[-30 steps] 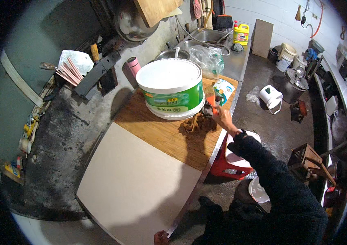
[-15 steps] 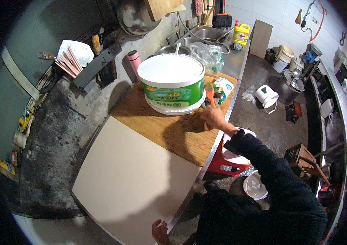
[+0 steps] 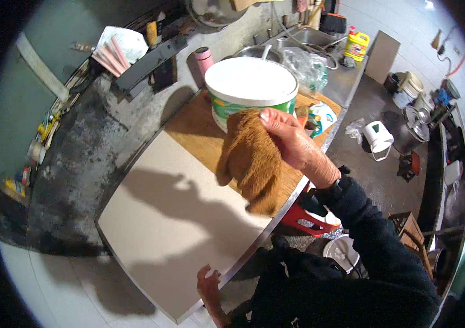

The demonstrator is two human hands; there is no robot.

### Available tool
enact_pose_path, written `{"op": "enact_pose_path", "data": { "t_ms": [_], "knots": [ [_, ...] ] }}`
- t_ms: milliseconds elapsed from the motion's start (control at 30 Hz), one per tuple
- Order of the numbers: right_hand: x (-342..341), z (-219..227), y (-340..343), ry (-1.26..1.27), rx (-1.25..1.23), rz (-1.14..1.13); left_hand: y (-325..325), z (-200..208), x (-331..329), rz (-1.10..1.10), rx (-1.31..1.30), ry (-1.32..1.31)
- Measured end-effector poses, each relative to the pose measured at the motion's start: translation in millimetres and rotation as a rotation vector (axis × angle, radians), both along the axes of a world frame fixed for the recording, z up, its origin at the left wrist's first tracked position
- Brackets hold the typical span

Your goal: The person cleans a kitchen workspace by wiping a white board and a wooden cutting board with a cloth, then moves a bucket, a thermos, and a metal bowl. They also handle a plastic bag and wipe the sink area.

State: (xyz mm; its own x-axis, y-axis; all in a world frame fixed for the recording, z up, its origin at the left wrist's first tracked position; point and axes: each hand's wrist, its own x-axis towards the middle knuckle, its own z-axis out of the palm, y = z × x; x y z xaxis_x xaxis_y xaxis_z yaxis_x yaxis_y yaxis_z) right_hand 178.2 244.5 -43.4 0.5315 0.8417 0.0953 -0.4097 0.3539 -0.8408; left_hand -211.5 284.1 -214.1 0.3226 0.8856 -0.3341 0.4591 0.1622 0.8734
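Note:
A brown cloth hangs from my right hand, its upper edge pinched between thumb and fingers. It dangles above the wooden board and the near pale panel, hiding part of a white and green oval bucket behind it. My left hand is lower, by the front edge of the pale panel, with its fingers apart and nothing in it. Behind my right hand, an orange-handled tool and a white and green packet lie on the wooden board.
A pink bottle stands behind the bucket. Further back are a clear plastic bag, a sink and a yellow jug. Right of the counter, a red stool, a white pail and a basin stand on the floor.
My right hand has lifted the brown cloth from beside the bucket and brought it nearer, over the counter. My left hand has risen slightly. The view has shifted.

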Motion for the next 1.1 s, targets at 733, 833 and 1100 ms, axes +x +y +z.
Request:
{"op": "enact_pose_path", "data": {
  "t_ms": [733, 833, 1100],
  "knots": [
    [-17, -162, -71, -0.415, -0.729, 0.352, -15, -72, 179, -0.5, 0.809, 0.377],
    [-24, -161, -68, -0.348, -0.735, 0.432, -9, -88, 154, -0.44, 0.893, 0.291],
    [-4, -169, -57, -0.641, -0.832, 0.596, 35, -120, -65, 0.139, 0.653, 0.85]
  ]
}}
